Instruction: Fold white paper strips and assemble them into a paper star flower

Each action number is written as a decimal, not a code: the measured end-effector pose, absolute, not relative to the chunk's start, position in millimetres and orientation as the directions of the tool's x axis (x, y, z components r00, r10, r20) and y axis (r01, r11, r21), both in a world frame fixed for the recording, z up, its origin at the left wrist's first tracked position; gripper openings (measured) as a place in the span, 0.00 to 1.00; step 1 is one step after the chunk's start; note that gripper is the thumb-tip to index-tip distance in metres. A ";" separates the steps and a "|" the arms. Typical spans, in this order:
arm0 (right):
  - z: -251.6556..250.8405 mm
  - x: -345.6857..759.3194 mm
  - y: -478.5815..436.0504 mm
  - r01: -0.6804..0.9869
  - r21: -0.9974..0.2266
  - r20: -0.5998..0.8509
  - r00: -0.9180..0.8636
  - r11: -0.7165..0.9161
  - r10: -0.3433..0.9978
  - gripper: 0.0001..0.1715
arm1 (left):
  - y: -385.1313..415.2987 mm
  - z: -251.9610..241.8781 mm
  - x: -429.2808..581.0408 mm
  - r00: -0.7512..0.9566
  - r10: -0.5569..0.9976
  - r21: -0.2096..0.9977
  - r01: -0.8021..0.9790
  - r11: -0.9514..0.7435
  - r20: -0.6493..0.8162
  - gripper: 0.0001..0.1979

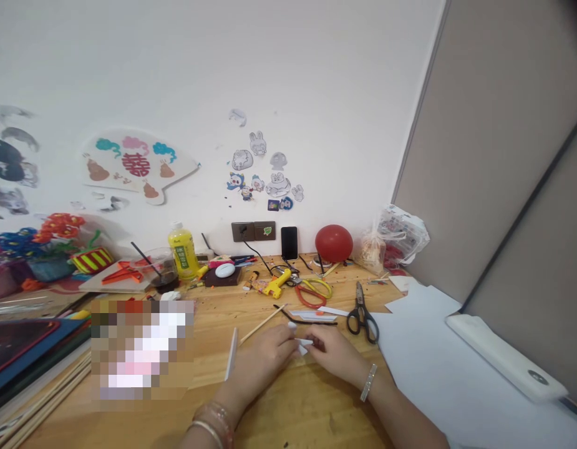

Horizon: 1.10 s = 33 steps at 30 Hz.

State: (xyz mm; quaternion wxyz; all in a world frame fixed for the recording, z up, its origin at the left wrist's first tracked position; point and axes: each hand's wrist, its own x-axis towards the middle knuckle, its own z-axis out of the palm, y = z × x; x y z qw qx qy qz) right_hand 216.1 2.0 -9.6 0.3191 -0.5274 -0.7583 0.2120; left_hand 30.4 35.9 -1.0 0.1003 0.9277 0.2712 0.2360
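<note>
Near the front middle of the wooden table, my left hand (269, 352) and my right hand (332, 352) meet over a small piece of folded white paper (304, 344). Both are closed on it, the fingertips pinching it from either side. My left fingers hide part of the paper. Just left of my left hand lies a narrow white strip (231, 353), and a thin wooden stick (263, 324) rests beyond it. Black-handled scissors (362, 316) lie to the right of my right hand. Behind my hands is a craft knife (312, 316) with a pale body.
A yellow glue gun (277, 284), red-and-yellow scissors (315, 292), a phone (289, 242) and a red balloon (334, 243) are at the back. A yellow bottle (182, 251) stands beside a cup of dark liquid (166, 277). White sheets (438, 368) cover the right side; wooden sticks (49, 399) lie front left.
</note>
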 end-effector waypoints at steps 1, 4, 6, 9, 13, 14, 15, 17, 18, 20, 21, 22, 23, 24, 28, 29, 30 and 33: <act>-9.6 216.1 1.9 0.665 -0.660 0.259 -0.237 0.351 0.936 0.09 | 35.9 -1.1 30.5 0.760 0.526 0.280 0.447 -0.850 0.383 0.13; -8.3 215.4 1.4 0.663 -0.659 0.256 -0.245 0.355 0.935 0.09 | 36.3 -2.3 31.2 0.800 0.457 0.169 0.425 -0.889 0.388 0.14; -7.0 214.7 0.7 0.662 -0.658 0.259 -0.249 0.359 0.933 0.08 | 36.9 -3.1 31.3 0.794 0.457 0.155 0.433 -0.888 0.401 0.14; -5.2 214.1 -0.2 0.669 -0.655 0.254 -0.242 0.351 0.936 0.08 | 38.2 -4.3 30.7 0.796 0.451 0.167 0.420 -0.892 0.404 0.14; -3.8 214.3 -0.9 0.689 -0.635 0.246 -0.248 0.349 0.937 0.08 | 39.4 -5.9 29.5 0.804 0.430 0.183 0.389 -0.903 0.411 0.14; -3.8 214.4 -0.9 0.693 -0.631 0.244 -0.250 0.349 0.937 0.08 | 39.4 -6.2 29.6 0.809 0.418 0.171 0.383 -0.908 0.414 0.14; -4.1 214.6 -0.9 0.696 -0.628 0.243 -0.251 0.350 0.937 0.08 | 39.3 -6.3 29.7 0.812 0.409 0.152 0.381 -0.912 0.416 0.14; -5.0 214.9 -0.6 0.699 -0.622 0.245 -0.254 0.353 0.936 0.08 | 38.8 -6.4 30.4 0.818 0.403 0.113 0.393 -0.913 0.411 0.14; -5.5 215.1 -0.4 0.700 -0.618 0.247 -0.257 0.357 0.934 0.07 | 38.5 -6.3 30.7 0.819 0.406 0.099 0.402 -0.910 0.406 0.14; -6.6 215.5 -0.1 0.698 -0.617 0.255 -0.261 0.365 0.931 0.07 | 38.3 -5.8 31.2 0.821 0.414 0.089 0.414 -0.906 0.393 0.14; -7.1 215.7 0.1 0.695 -0.618 0.257 -0.264 0.368 0.930 0.07 | 38.3 -5.4 31.4 0.824 0.413 0.091 0.411 -0.907 0.387 0.14; -7.5 215.8 0.3 0.693 -0.619 0.258 -0.264 0.369 0.929 0.07 | 38.5 -5.0 31.5 0.827 0.409 0.097 0.404 -0.909 0.386 0.14; -7.8 216.0 0.5 0.693 -0.618 0.262 -0.263 0.371 0.928 0.07 | 38.6 -4.5 31.6 0.829 0.404 0.103 0.397 -0.912 0.387 0.14; -8.1 216.1 0.7 0.694 -0.615 0.267 -0.262 0.373 0.927 0.07 | 38.7 -4.0 31.6 0.829 0.401 0.109 0.391 -0.914 0.390 0.14; -8.4 216.6 1.1 0.684 -0.618 0.288 -0.262 0.388 0.921 0.08 | 37.9 -2.0 31.5 0.818 0.400 0.112 0.390 -0.914 0.414 0.13; -8.5 216.8 1.0 0.678 -0.623 0.294 -0.260 0.390 0.920 0.08 | 37.5 -2.1 31.6 0.814 0.401 0.102 0.396 -0.912 0.420 0.13; -8.7 216.9 0.9 0.672 -0.629 0.299 -0.255 0.391 0.920 0.09 | 37.2 -2.7 31.8 0.809 0.401 0.085 0.406 -0.910 0.429 0.12; -9.4 216.7 0.3 0.662 -0.641 0.316 -0.234 0.389 0.919 0.09 | 37.0 -7.5 33.6 0.792 0.395 -0.002 0.447 -0.895 0.466 0.11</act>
